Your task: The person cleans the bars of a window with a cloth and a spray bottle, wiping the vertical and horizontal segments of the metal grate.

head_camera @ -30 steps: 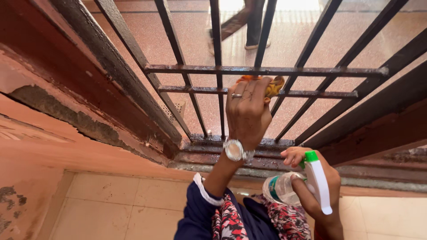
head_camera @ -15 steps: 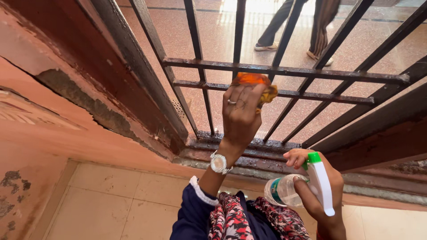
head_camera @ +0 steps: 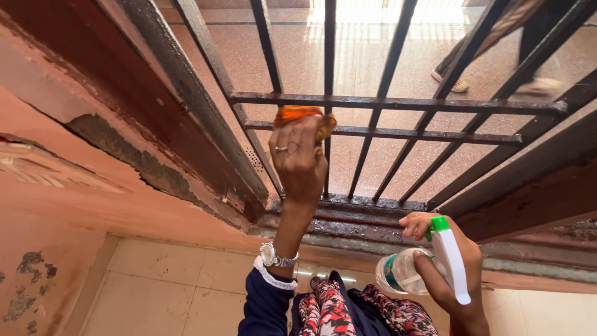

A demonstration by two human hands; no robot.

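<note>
- My left hand (head_camera: 297,163) is closed around a bunched orange cloth (head_camera: 303,116), pressing it against the lower of the two horizontal bars of the dark metal grille (head_camera: 398,102), near the grille's left end. I keep the cloth balled so my fingers can push it onto the narrow bar.
- The cloth sits just left of one upright bar, with my knuckles toward me and my fingertips wrapped over it.
- My right hand (head_camera: 444,267) grips a spray bottle (head_camera: 410,269), held low and near me, well apart from the cloth and just in front of the sill (head_camera: 348,221), so it stays out of the wiping hand's way.
- The bottle lies tilted, its long axis running left to right; the clear body points left, the white trigger with its green tip sits at the right, nozzle aimed up toward the grille.
</note>
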